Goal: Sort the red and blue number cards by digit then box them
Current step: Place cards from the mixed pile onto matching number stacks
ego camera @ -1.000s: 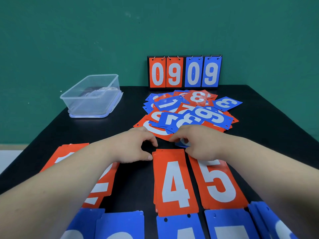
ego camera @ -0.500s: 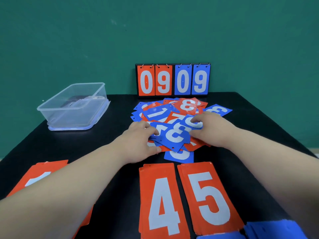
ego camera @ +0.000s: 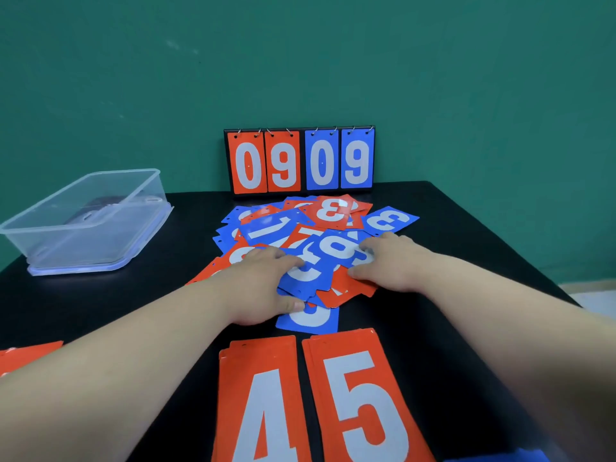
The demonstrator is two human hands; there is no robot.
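A loose heap of red and blue number cards (ego camera: 300,228) lies in the middle of the black table (ego camera: 450,235). My left hand (ego camera: 263,285) rests palm down on the heap's left front, fingers on a blue 3 card (ego camera: 308,275). My right hand (ego camera: 390,261) lies on the heap's right side, fingertips touching a blue card (ego camera: 336,248) with a white digit. Neither hand clearly grips a card. Nearer me lie a red 4 stack (ego camera: 260,401) and a red 5 stack (ego camera: 363,395). A blue card (ego camera: 310,320) lies just behind them.
A clear plastic box (ego camera: 86,221) stands on its lid at the back left. A scoreboard stand (ego camera: 300,161) showing 0 9 0 9 is at the table's far edge. A red card corner (ego camera: 26,356) shows at the left, a blue one (ego camera: 500,456) at the bottom right.
Both hands have moved away from the red 4 and 5 stacks, forward onto the heap. The camera has tilted up, so the near blue row has left the view.
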